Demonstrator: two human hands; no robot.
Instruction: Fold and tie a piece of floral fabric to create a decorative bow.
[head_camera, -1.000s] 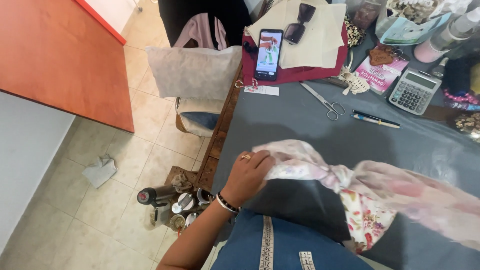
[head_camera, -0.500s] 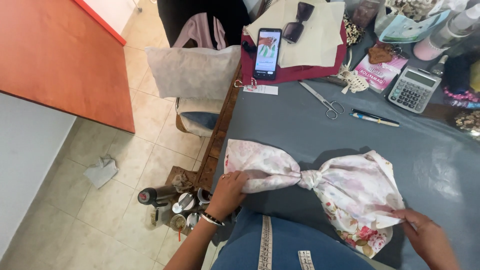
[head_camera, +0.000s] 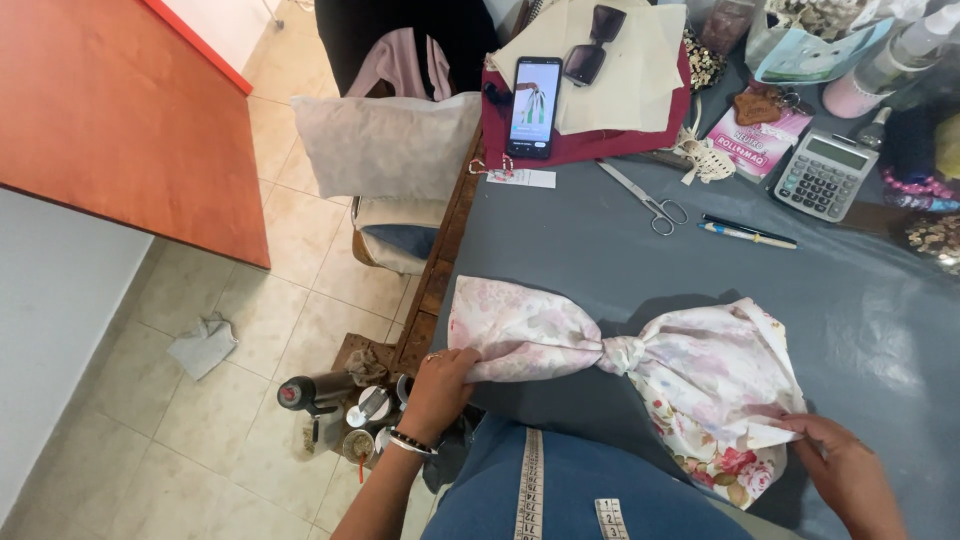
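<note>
A pale floral cloth (head_camera: 640, 360), knotted in its middle like a bow, lies flat on the grey table top (head_camera: 620, 250). My left hand (head_camera: 440, 385) pinches the cloth's left lower edge near the table's side. My right hand (head_camera: 850, 470) holds the cloth's right lower corner at the near edge. A measuring tape (head_camera: 530, 490) hangs down my front over blue denim.
Farther back on the table lie scissors (head_camera: 645, 200), two pens (head_camera: 750, 232), a calculator (head_camera: 825, 175), a phone (head_camera: 535, 105) on dark red fabric, sunglasses (head_camera: 595, 55) and paper. A cushioned chair (head_camera: 390, 150) stands to the left; bottles and cans (head_camera: 340, 405) sit on the tiled floor.
The cloth was lifted and bunched above the table; now it is spread flat with the knot centred. My right hand has come into view at its right corner.
</note>
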